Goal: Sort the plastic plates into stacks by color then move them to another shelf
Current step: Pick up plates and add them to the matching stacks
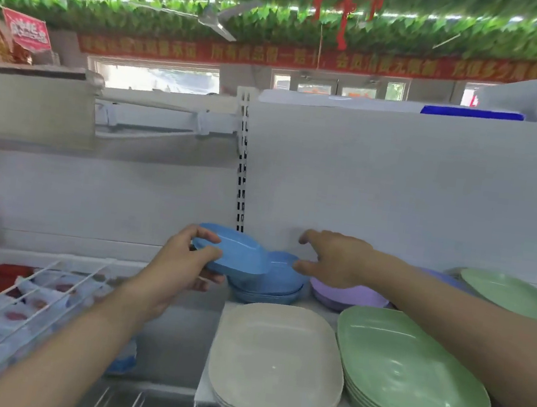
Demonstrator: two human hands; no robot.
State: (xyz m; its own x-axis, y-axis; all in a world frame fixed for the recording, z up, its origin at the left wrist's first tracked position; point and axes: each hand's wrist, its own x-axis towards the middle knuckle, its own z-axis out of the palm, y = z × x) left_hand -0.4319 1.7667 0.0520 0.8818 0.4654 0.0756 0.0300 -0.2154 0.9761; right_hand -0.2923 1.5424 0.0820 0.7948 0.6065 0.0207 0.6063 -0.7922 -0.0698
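A: Head view: the left hand (190,261) holds a blue plate (232,253), thumb on the upper side and fingers (208,279) curled under the near edge. The plate is tilted, and its long axis runs from the left hand toward the blue stack (269,281).

B: So where is this plate from the stack?

A: Just to the left of the stack and a little above it; its far right end hangs over the stack's left edge. I judge the next move is short: to the right and down, with the plate made level.

B: And the right hand (334,262)?

A: It is just to the right of the blue stack, above the purple stack (347,296). Its fingers are spread and relaxed and hold nothing; the thumb nearly touches the stack's right rim, but I cannot tell if it really touches. It could steady the stack.

B: Other stacks?

A: In front of the blue stack lies the beige stack (274,363), on the same shelf (203,395); the green stack (408,372) is to its right.
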